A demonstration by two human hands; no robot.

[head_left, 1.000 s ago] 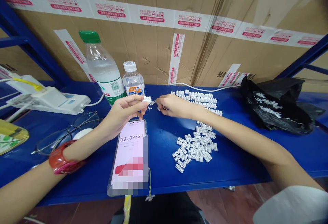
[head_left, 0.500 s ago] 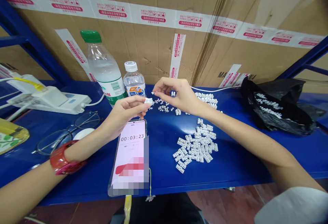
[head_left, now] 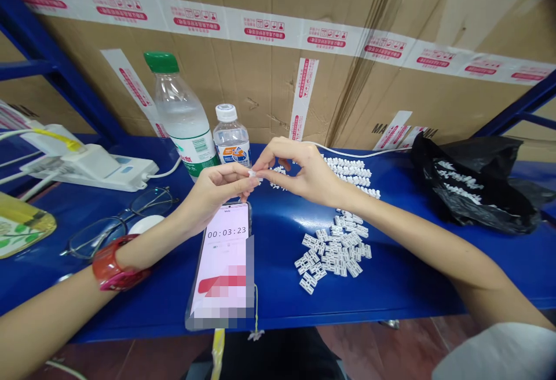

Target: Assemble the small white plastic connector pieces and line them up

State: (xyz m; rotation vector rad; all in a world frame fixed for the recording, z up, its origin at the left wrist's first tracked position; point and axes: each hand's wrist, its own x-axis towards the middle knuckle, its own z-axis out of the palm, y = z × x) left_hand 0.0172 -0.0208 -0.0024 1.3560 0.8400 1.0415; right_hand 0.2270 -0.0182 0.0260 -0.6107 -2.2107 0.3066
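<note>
My left hand (head_left: pixel 217 186) pinches a small white plastic connector (head_left: pixel 251 175) between thumb and fingertips above the blue shelf. My right hand (head_left: pixel 304 172) meets it from the right, its thumb and forefinger closed on a tiny white piece pressed against that connector. A heap of white connectors (head_left: pixel 334 249) lies below my right forearm. More white connectors sit in rows (head_left: pixel 351 168) behind my right hand, and tiny loose pieces (head_left: pixel 278 170) lie scattered under my fingers. A phone (head_left: pixel 223 264) showing a timer at 00:03:23 lies below my left hand.
Two water bottles, a large green-capped one (head_left: pixel 182 119) and a small one (head_left: pixel 231 136), stand at the back by the cardboard boxes. Glasses (head_left: pixel 121 232), a white power strip (head_left: pixel 91 165) and a black plastic bag (head_left: pixel 473 183) lie on the blue shelf (head_left: pixel 391 281).
My right hand rose from the loose pieces on the shelf with a tiny part and came left to meet the connector in my left hand. The timer went from 00:03:21 to 00:03:23.
</note>
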